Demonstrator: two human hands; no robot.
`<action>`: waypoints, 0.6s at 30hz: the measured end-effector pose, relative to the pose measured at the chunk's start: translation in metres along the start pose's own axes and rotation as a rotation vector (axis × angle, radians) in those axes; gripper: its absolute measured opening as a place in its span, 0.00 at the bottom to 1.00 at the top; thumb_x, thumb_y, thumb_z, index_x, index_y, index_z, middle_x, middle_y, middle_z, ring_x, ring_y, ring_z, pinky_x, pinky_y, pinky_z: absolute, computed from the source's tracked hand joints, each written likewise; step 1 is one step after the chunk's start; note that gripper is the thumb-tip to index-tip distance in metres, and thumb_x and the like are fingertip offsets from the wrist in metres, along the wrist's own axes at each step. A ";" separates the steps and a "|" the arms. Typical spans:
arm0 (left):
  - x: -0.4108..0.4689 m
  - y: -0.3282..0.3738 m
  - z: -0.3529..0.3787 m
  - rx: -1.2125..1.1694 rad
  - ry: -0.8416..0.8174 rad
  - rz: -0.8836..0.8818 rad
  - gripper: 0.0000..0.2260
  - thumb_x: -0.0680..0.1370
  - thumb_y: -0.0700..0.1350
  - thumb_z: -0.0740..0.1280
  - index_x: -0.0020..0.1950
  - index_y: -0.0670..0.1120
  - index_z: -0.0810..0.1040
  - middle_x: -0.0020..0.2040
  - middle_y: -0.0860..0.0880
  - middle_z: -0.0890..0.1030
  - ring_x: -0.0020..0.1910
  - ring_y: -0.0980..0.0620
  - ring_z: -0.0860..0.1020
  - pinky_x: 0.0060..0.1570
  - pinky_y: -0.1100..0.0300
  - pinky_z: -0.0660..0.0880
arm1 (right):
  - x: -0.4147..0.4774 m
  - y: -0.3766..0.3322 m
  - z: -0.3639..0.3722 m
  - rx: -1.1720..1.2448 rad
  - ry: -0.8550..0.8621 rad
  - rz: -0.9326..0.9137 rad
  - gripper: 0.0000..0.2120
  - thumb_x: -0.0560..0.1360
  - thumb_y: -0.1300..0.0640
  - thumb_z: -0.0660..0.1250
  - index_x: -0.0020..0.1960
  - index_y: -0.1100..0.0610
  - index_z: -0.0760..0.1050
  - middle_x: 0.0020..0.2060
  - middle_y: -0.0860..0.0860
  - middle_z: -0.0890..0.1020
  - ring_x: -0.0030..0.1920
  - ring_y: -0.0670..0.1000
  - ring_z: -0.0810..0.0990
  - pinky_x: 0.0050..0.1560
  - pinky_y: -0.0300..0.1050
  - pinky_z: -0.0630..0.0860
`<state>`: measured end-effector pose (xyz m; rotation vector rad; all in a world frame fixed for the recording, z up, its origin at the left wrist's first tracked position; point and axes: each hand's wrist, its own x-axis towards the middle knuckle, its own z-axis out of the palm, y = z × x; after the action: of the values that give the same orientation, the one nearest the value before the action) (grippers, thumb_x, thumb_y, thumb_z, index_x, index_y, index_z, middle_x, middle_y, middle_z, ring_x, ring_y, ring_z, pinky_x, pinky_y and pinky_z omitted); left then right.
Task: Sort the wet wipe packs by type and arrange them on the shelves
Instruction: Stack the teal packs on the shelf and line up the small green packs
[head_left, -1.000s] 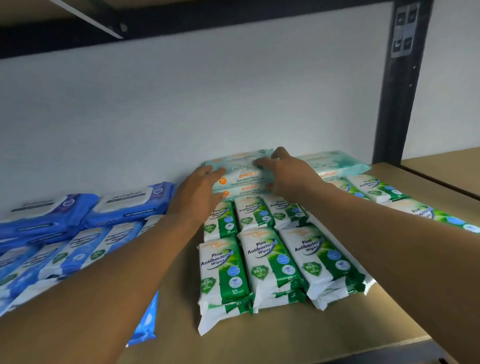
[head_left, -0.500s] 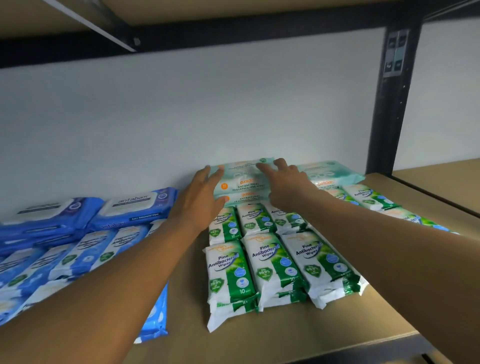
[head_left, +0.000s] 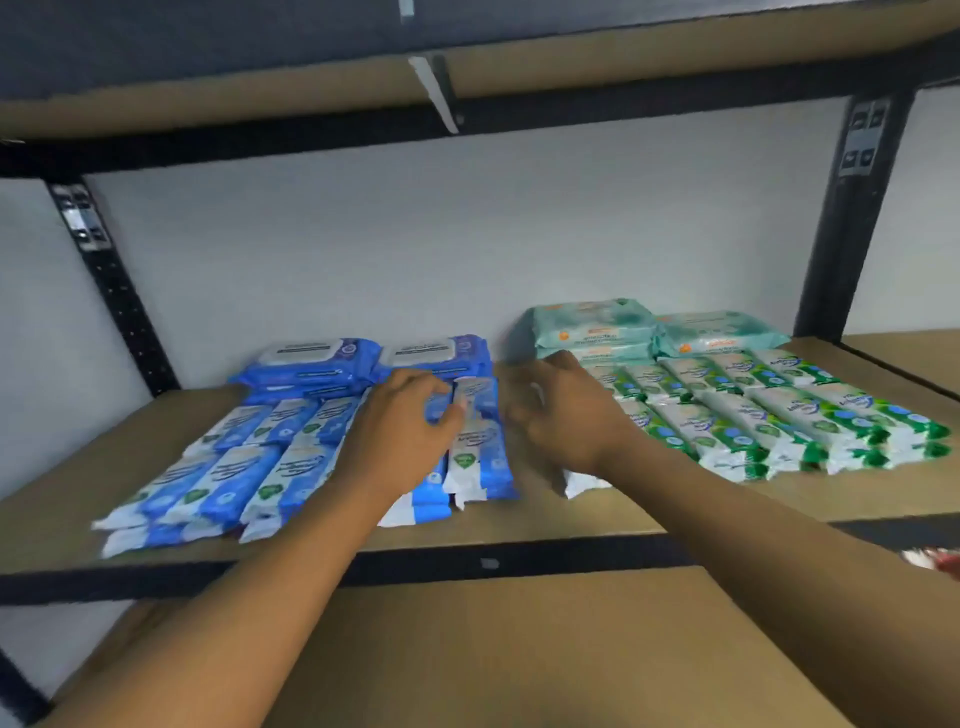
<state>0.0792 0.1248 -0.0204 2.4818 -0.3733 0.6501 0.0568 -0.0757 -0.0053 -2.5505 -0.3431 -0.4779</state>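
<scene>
In the head view, the shelf looks nearly sorted. Small blue packs lie in rows on the left with larger blue packs behind them. Green packs fill the right, with teal packs stacked behind. The left hand curls its fingers onto the rightmost blue row, apparently gripping a pack. The right hand is blurred in the gap between the groups, so I cannot tell its grip. Probably only straightening is left.

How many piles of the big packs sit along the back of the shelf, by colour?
Blue piles with white lids: 2
Teal piles: 2
Total: 4 piles
</scene>
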 end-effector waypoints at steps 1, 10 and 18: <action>-0.014 -0.011 -0.009 0.042 0.002 -0.035 0.17 0.78 0.58 0.66 0.63 0.51 0.79 0.66 0.52 0.74 0.65 0.51 0.73 0.63 0.56 0.68 | -0.007 -0.011 0.013 0.037 0.010 0.005 0.21 0.77 0.47 0.67 0.67 0.54 0.74 0.62 0.54 0.74 0.62 0.57 0.74 0.62 0.46 0.70; -0.069 -0.080 -0.040 0.383 -0.255 -0.328 0.38 0.71 0.78 0.44 0.77 0.64 0.57 0.80 0.55 0.55 0.79 0.46 0.49 0.75 0.37 0.45 | -0.034 -0.030 0.082 0.128 -0.180 0.183 0.34 0.72 0.29 0.63 0.75 0.39 0.62 0.78 0.47 0.52 0.78 0.55 0.55 0.76 0.54 0.59; -0.069 -0.090 -0.036 0.383 -0.228 -0.285 0.37 0.72 0.77 0.44 0.78 0.62 0.57 0.80 0.53 0.56 0.80 0.47 0.49 0.76 0.38 0.44 | -0.032 -0.036 0.085 0.081 -0.175 0.210 0.35 0.72 0.29 0.63 0.75 0.40 0.63 0.78 0.48 0.53 0.78 0.55 0.56 0.75 0.55 0.60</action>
<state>0.0422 0.2272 -0.0689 2.9098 0.0331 0.3447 0.0388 -0.0053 -0.0702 -2.5184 -0.1493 -0.1599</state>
